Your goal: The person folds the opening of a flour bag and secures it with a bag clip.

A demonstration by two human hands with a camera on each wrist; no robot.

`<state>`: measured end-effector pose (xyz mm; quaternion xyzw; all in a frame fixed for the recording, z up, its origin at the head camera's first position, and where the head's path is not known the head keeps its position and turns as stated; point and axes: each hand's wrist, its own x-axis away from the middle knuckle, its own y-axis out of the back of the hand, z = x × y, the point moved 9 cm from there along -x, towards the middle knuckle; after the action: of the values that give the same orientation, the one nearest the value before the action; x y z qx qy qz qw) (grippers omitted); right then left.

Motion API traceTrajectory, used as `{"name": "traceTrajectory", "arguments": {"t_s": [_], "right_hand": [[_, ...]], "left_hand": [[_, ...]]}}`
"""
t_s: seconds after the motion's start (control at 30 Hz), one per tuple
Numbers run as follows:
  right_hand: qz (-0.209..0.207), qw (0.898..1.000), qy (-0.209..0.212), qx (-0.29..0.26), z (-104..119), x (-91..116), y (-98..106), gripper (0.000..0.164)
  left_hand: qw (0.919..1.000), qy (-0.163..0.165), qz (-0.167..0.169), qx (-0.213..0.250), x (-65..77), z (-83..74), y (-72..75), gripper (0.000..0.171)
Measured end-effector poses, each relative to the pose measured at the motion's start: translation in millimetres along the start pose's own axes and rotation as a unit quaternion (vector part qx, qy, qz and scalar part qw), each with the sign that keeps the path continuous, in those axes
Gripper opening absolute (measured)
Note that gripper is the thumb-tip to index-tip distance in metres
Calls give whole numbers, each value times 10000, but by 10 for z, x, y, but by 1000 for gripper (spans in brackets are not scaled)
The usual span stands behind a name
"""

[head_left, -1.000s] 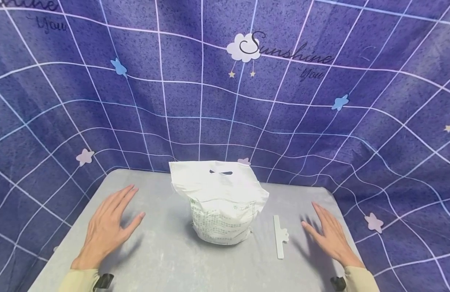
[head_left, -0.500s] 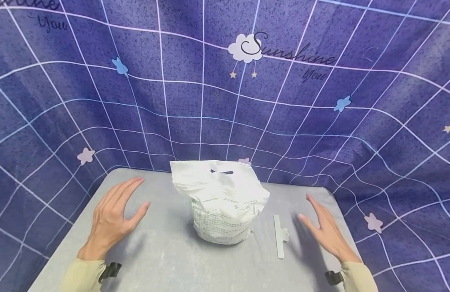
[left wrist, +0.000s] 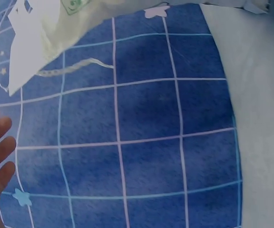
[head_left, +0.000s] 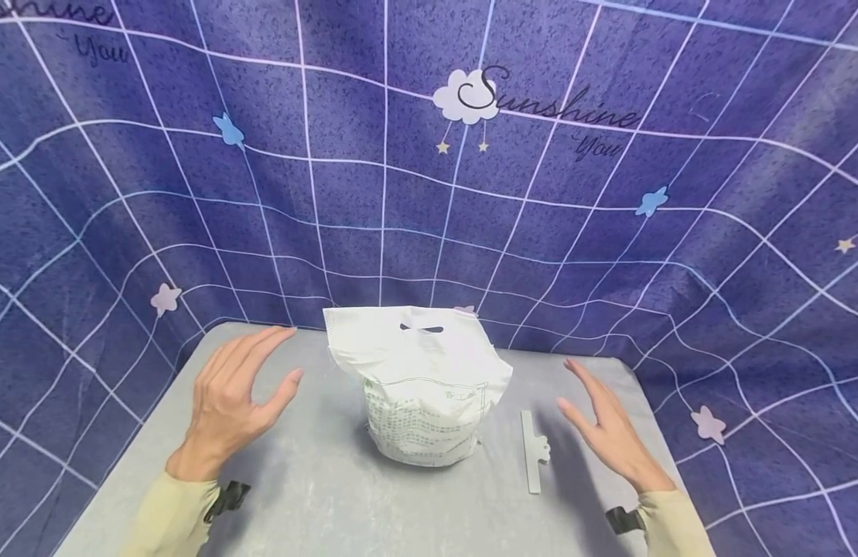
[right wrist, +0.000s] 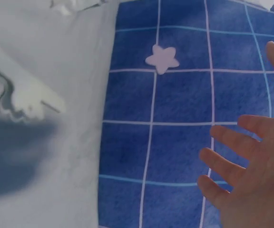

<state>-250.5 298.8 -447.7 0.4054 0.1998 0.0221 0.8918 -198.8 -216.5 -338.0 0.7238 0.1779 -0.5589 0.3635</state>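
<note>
I see the left hand (head_left: 227, 402) and the right hand (head_left: 613, 435) have come closer to the white bag (head_left: 429, 410), so the work is nearer to contact, not yet touching. Their fingers are loosely extended, holding nothing. The bag stands between them on the grey table (head_left: 331, 510), bulging below; its contents I cannot see. A white clip (head_left: 531, 452) lies beside it.

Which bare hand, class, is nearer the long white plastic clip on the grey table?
The right hand, beside the clip; the left hand is on the other side of the bulging, white, printed bag.
</note>
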Motion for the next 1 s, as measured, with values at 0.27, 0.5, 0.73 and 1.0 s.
{"name": "traceTrajectory", "arguments": {"t_s": [0.27,0.5,0.73,1.0], "right_hand": [[38,9997,194,-175,200,-74,-55,71],[1,9984,386,-402,387,-183,-87,70],[-230,9965,650,-465,584,-265,-75,67],[-182,9933,940,-642,759,-309,-77,63]], "left_hand": [[9982,-212,-10,568,-180,-217,-90,49],[9957,-424,72,820,-350,-380,-243,47],[9950,-545,326,766,-442,-522,-374,47],[9929,-589,791,672,-550,-701,-581,51]]}}
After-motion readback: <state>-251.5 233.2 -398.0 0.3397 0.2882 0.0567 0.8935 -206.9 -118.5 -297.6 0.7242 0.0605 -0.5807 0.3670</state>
